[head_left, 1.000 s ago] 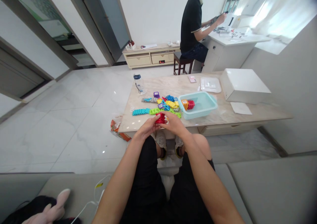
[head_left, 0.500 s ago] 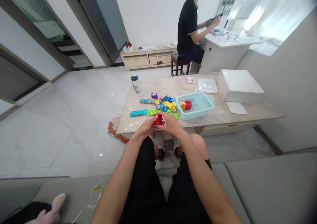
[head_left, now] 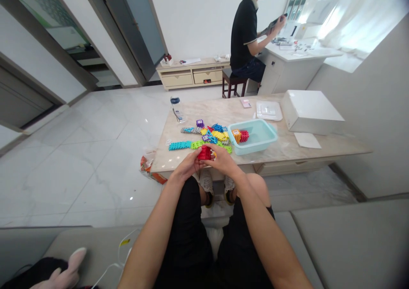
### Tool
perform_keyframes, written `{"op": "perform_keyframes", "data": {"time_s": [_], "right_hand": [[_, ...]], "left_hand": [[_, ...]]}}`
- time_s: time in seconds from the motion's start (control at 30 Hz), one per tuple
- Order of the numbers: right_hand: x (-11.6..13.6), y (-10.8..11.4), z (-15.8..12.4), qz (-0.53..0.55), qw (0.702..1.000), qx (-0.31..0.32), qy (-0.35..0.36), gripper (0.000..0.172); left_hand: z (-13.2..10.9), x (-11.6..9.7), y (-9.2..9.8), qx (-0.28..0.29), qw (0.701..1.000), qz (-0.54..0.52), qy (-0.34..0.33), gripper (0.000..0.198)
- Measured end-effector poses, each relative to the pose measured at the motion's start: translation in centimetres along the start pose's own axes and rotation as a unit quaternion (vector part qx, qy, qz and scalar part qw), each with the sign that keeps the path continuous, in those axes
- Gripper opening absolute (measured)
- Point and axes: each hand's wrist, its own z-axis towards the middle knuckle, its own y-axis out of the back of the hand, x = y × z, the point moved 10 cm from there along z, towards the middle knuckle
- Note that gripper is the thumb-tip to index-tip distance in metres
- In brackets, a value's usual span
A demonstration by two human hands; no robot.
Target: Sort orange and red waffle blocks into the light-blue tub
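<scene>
A red toy block (head_left: 204, 153) with a notched surface is held between both hands above the near table edge. My left hand (head_left: 189, 165) grips its left side, fingers bent under it. From the right, my right hand (head_left: 221, 158) closes on the same block, covering part of it. Just beyond lie flat interlocking pieces: a turquoise strip (head_left: 180, 145), a lime green strip (head_left: 197, 144), and a pile with yellow pieces (head_left: 220, 135). A purple cube (head_left: 200, 122) sits behind. The light blue basin (head_left: 255, 148) holds an orange block (head_left: 236, 135) and another red block (head_left: 244, 136).
On the table (head_left: 338, 148) stand a clear bottle (head_left: 177, 112), a transparent lid (head_left: 269, 111) and a white box (head_left: 315, 108). A sheet of paper (head_left: 307, 140) lies before the box. Another person (head_left: 244, 35) sits on a stool at a white desk.
The red block has turned slightly in my fingers and shows more of its face. Both hands stay almost in place. The view has shifted a little.
</scene>
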Motion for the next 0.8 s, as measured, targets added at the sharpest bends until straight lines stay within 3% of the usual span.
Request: {"op": "perform_keyframes", "data": {"time_s": [0.27,0.5,0.7,0.8], "right_hand": [[-0.2,-0.8,-0.2,-0.023,0.999,0.036,0.016,0.054],[-0.1,-0.2,-0.5,-0.034,0.999,0.027,0.024,0.05],[-1.3,1.7,-1.3,-0.096,0.995,-0.003,0.009,0.054],[-1.4,1.6,-1.8,-0.116,0.993,0.008,0.013,0.052]], "left_hand": [[0.1,0.4,1.3,-0.021,0.996,0.091,0.012,0.056],[-0.2,0.1,0.0,-0.011,0.995,0.1,-0.002,0.062],[0.1,-1.4,0.1,-0.105,0.974,0.18,-0.09,0.051],[-0.3,-1.9,-0.7,-0.118,0.961,0.21,-0.139,0.038]]}}
